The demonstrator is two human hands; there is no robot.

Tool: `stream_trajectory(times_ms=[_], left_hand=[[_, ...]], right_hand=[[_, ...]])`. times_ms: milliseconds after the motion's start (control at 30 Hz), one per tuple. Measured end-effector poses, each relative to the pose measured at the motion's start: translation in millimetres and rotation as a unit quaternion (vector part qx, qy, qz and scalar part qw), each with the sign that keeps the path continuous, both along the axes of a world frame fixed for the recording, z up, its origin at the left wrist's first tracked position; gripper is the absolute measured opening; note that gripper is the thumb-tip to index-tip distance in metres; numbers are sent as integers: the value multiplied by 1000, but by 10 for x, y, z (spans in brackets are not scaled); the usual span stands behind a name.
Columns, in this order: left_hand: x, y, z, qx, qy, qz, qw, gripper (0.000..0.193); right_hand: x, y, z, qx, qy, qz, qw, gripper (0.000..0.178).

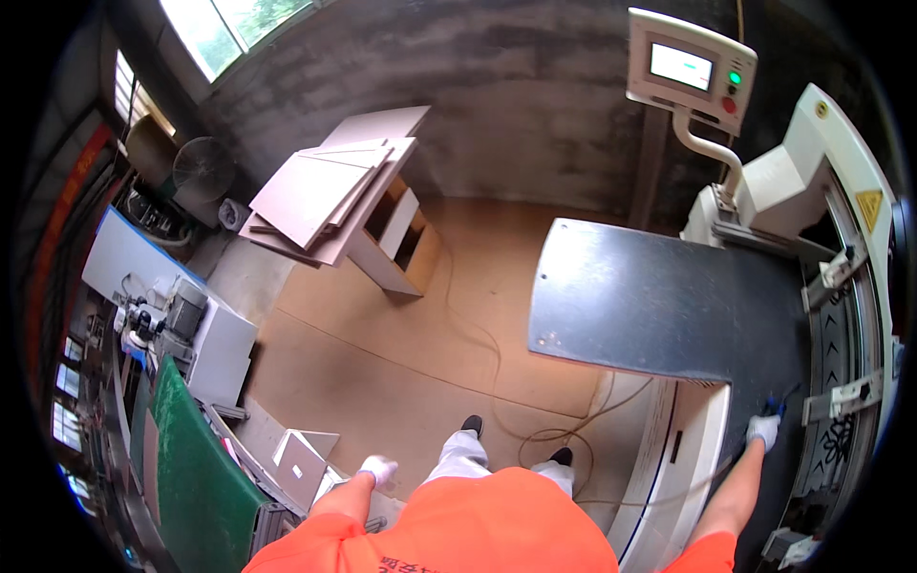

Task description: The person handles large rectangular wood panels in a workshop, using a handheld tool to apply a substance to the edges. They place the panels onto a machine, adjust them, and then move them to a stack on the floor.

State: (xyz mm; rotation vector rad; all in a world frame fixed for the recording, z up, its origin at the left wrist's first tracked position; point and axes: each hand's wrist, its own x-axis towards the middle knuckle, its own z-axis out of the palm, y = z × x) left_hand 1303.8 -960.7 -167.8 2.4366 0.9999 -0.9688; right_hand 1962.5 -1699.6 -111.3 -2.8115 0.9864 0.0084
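My right hand [763,432], in a white glove, reaches out over the dark machine bed at the right. It is closed on a blue air blow gun [775,409], whose thin nozzle points toward the machine's rail. A tan hose [718,475] runs up to that hand from the floor. At my left side hangs my left hand [379,469], also gloved, with its fingers curled in and nothing visible in them. Close to it are some pale panels [300,466] low beside the green-topped bench.
A dark metal tabletop [640,296] juts out from the white machine [841,162]. Its control screen [681,67] is lit. Pinkish boards [320,191] lie stacked on a wooden cabinet [401,248] ahead. The green bench [196,468] stands at left; hose loops [549,435] lie by my feet.
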Motion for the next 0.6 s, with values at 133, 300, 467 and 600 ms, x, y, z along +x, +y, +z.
stream_trajectory(times_ms=[133,300,467,600], left_hand=[[856,1196,-23,68,-243,272,929,21],[2388,3208,1179,-88,-713,514,469,20],[2986,4864,1602,-157,-671,607,395,35],[3083,4893,1557,-277,-680,578,356,22]], right_hand=[[-555,-447,-315,58,-52,-90,993,31],[-1921,759,-238,575,-241,-188,759,36],[-2898,4352,2033,414,262,315,813,38],[-2784,5344,1607,471,239,339,778,32]])
